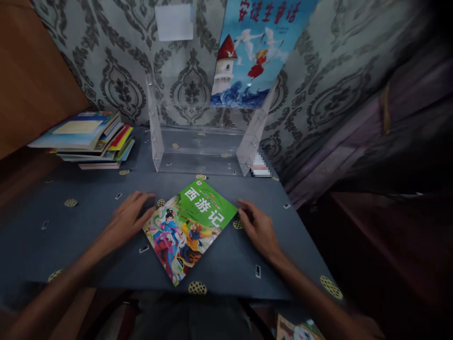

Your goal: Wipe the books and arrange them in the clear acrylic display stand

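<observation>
The left hand (131, 213) is held loosely spread and the right hand (257, 228) loosely curled, thumb and fingers parted. Between the 2, a green book (191, 229) is laid slantwise on the tabletop (122, 262), 1 corner at the right fingertips; whether contact is made cannot be told.

left hand (129, 213): palm down, your fingers (142, 195) loosely stretched out, thumb (145, 219) spread away from them
right hand (261, 231): yours is kinda half curled, fingertips pointing inward at the left one
left forearm (79, 270): bare, slanting up from your lower left, bit blurry tbh
right forearm (311, 290): bare too, coming in from your lower right
spacing: your hands sit well apart
</observation>
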Demonstrator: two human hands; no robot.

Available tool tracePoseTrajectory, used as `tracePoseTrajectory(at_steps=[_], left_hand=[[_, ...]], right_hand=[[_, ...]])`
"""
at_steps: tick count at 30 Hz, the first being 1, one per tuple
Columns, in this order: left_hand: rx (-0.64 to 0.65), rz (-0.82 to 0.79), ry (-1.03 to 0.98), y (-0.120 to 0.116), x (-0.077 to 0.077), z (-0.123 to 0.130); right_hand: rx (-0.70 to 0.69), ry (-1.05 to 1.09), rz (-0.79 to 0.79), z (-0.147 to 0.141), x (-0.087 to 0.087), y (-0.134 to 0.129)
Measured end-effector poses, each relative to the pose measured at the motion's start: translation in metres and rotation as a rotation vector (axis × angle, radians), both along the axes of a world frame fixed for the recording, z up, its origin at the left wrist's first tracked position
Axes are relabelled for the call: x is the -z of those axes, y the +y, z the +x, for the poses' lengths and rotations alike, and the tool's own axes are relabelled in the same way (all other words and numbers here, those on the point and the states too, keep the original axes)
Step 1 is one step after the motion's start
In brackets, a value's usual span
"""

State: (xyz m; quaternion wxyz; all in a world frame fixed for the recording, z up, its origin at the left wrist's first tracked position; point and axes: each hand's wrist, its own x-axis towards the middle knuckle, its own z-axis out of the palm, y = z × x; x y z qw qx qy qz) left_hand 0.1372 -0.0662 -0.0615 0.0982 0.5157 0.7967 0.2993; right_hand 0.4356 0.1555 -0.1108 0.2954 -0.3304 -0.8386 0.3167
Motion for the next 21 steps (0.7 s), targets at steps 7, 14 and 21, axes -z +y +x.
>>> tracePoseTrajectory(at_steps=[7, 14, 21], left_hand=[[0.06, -0.112, 0.099, 0.03, 0.015, 0.034], [-0.024, -0.1, 0.004, 0.038, 0.016, 0.048], [0.137, -0.003, 0.232, 0.068, 0.032, 0.047]], right_hand=[[-0.019, 0.113, -0.166, -0.003, -0.007, -0.018], [-0.068, 0.359, -0.388, -0.047, 0.005, 0.017], [-0.047, 0.563, -0.715, -0.064, 0.012, 0.033]])
